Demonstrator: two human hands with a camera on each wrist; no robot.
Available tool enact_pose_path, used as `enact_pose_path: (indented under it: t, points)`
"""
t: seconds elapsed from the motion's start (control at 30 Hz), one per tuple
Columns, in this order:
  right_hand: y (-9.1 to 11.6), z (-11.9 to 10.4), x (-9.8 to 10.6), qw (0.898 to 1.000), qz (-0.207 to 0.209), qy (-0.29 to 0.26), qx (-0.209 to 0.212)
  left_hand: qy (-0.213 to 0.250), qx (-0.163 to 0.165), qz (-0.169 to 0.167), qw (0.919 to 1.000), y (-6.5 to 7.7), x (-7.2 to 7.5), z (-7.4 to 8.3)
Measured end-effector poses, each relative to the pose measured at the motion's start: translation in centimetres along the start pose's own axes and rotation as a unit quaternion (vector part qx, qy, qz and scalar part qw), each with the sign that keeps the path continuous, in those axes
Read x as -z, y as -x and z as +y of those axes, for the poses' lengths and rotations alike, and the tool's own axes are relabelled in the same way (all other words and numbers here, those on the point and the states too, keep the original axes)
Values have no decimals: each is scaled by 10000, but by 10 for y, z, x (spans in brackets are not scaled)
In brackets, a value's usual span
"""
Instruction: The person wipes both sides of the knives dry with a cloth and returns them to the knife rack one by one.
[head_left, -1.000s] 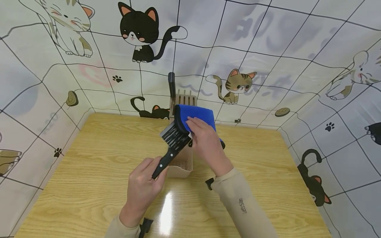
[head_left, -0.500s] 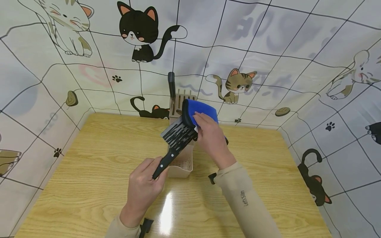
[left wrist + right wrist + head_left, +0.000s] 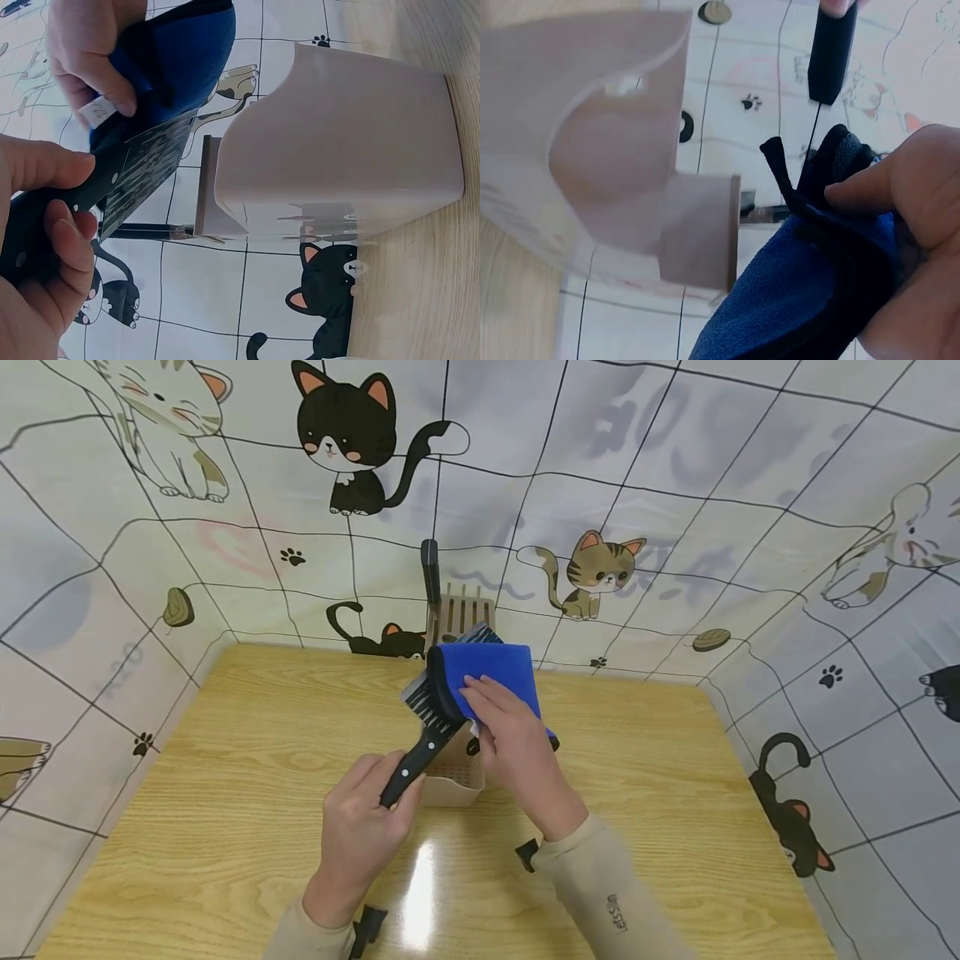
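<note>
My left hand point(image 3: 363, 814) grips the black riveted handle of a cleaver point(image 3: 417, 695), its dark-streaked blade slanting up to the right. A folded blue cloth point(image 3: 495, 667) with black edging lies over the middle of the blade. Parts of the blade show on either side of it. My right hand point(image 3: 521, 747) holds the cloth, fingers on top and thumb underneath, as the right wrist view shows. A white tag point(image 3: 97, 111) sticks out by the thumb. Both hands are above a beige knife holder point(image 3: 450, 793).
Behind the cleaver, the holder's slotted back part point(image 3: 474, 612) has another black-handled knife point(image 3: 431, 572) upright in its left side. The holder stands on a wooden table point(image 3: 247, 777). A cat-patterned sheet point(image 3: 487, 502) encloses the back and sides.
My right hand slid the cloth up to the right along the blade, then back down to the left, baring the blade's far corner. The left hand and cleaver have stayed nearly still.
</note>
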State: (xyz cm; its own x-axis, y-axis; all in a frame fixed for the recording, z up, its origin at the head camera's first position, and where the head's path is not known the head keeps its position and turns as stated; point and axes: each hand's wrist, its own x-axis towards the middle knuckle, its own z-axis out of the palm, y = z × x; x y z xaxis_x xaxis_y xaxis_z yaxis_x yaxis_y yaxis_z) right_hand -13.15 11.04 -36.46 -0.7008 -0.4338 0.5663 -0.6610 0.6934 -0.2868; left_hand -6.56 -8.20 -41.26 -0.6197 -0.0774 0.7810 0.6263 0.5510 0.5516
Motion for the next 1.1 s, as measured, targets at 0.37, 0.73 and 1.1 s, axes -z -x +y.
enact_pose_path:
  t: [0.37,0.73,1.1]
  points:
    - [15,-25,-2,9981,149,-412,444,-216,-15,-42,9998,-3,-1,0]
    - [30,-41,-4,9969,21,-482,629,-273,-54,293,9992,-3,-3,-1]
    - [31,-45,-1,9968,-170,-611,483,-330,-115,426,9985,0,-5,-4]
